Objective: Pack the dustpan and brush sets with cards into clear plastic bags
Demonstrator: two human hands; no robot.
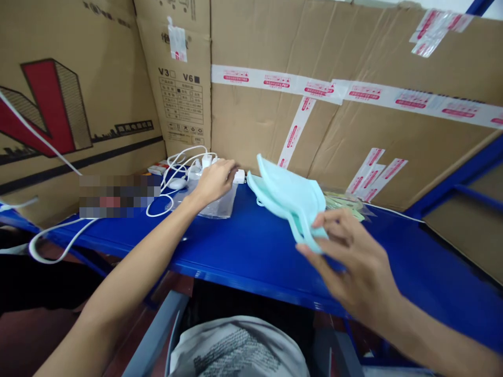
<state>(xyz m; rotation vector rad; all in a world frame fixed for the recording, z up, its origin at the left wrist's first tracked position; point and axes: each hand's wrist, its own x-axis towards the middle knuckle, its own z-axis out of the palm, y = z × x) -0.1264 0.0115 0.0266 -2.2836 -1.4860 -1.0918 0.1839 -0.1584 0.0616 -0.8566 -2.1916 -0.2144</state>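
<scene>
Right hand (pixel 349 262) is pinching a pale green mask (pixel 288 196) between thumb and fingertips, holding it just above the blue shelf (pixel 243 246). Left hand (pixel 214 180), fingers curled, is resting on a clear plastic bag (pixel 220 207) beside white cables (pixel 175 167).

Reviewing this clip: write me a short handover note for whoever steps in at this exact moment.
Left hand: stretched out to the back of the blue shelf, resting on a clear plastic bag beside the white cables; grip on the bag cannot be confirmed.
Right hand: pinching the lower end of a light green face mask, held up above the shelf.
More packaged masks lie on the shelf behind the held one, against the cardboard boxes.
Done: one mask is out and in hand.
Left: mask is not yet in the bag.
</scene>
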